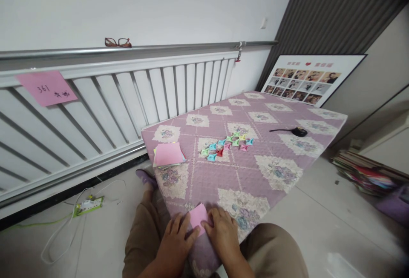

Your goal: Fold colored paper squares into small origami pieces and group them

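Note:
A small pink sheet of paper (198, 217), which looks folded, lies on the near corner of the cloth-covered table. My left hand (177, 236) holds its left side, with the thumb at the lower edge. On the right side, my right hand (223, 230) has its thumb on the paper and its fingers curled over the cloth. Beyond my hands, several small folded paper pieces (220, 152) in green, blue, red, pink and yellow form a loose cluster. A stack of coloured paper (168, 154), pink on top, rests at the table's left edge.
A purple floral tablecloth (204, 171) covers the table. A black object with a strap (298, 132) lies to the right. Along the left wall runs a white radiator (128, 99). A power strip (88, 205) with cables is on the floor. A photo board (347, 73) leans behind.

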The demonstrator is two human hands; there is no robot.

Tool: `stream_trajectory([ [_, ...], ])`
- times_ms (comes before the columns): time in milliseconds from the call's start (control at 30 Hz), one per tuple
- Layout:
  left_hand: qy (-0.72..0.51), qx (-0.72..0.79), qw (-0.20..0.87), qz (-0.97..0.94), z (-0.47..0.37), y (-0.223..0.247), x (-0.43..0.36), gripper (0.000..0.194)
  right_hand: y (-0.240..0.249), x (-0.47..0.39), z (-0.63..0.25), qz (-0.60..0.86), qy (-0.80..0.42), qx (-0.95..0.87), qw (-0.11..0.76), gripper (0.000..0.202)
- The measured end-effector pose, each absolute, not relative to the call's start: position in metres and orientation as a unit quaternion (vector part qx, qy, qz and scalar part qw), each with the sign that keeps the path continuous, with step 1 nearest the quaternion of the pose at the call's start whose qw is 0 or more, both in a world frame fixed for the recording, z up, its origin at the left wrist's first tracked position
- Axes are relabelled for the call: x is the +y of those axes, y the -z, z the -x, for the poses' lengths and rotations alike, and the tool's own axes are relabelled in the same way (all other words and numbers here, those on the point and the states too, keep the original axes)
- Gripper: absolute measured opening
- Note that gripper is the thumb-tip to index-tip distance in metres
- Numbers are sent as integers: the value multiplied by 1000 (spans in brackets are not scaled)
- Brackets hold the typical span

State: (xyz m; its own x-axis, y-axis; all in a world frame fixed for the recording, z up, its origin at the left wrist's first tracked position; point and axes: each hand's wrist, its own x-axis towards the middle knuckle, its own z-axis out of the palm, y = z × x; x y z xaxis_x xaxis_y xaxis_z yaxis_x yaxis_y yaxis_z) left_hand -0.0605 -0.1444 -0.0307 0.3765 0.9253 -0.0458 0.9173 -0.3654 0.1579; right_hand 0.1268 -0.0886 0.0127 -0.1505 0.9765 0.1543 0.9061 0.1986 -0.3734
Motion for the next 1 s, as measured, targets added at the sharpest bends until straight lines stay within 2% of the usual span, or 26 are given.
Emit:
stream_trajectory([
  [200,12,596,131,-792,61,1,-127,52,-15,-85,-126,634,-96,-749,165,11],
  [400,-64,636,219,-737,54,-36,-89,31,-13,-85,-126,640,-99,-744,165,13],
  [833,22,613,241,-752,45,-34,-53,44,-16,-87,-127,638,-127,-738,179,20],
  [1000,27,592,259,-762,48,-28,-48,37,-16,-87,-128,646,-140,-731,169,24],
])
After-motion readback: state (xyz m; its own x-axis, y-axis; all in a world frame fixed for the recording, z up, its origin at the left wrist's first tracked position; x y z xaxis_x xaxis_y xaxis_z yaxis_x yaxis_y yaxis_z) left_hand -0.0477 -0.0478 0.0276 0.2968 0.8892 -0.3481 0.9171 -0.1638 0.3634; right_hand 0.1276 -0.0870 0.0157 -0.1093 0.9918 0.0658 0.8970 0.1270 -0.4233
